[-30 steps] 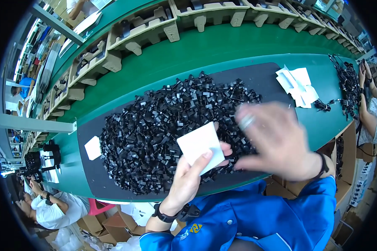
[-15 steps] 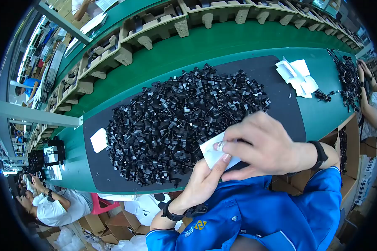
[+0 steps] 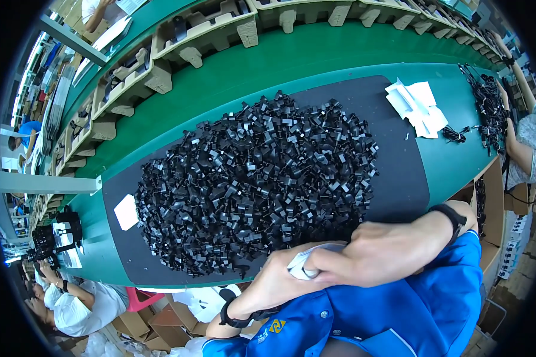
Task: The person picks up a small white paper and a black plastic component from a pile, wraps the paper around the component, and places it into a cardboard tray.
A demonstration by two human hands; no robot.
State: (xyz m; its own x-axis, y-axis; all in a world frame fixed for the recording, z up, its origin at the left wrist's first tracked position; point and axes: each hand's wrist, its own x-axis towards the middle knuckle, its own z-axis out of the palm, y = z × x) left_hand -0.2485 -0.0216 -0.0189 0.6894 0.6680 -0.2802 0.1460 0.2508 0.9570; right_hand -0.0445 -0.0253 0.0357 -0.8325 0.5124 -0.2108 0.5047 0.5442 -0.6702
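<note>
Close in front of my body, both hands meet around a small white paper sheet (image 3: pixel 301 262). It is bent into a curl, and most of it is hidden behind my fingers. My left hand (image 3: pixel 278 278) is closed on the sheet from the left. From the right, the fingers of my right hand (image 3: pixel 369 254) press on the same sheet, closed around its edge. Just beyond my hands lies a large heap of small black plastic parts (image 3: pixel 256 178), spread over a dark mat (image 3: pixel 399 178).
Crumpled white papers (image 3: pixel 420 107) lie at the mat's far right, near black cables (image 3: pixel 488 113). Another white sheet (image 3: pixel 125 212) rests at the left. Moulded trays (image 3: pixel 208 30) line the far side. Cardboard boxes (image 3: pixel 493 208) stand at the right; co-workers sit at both ends.
The white sheet was flatter and more visible; now it is curled between my hands. Both hands have moved down toward my body, and my right hand has closed in over the sheet.
</note>
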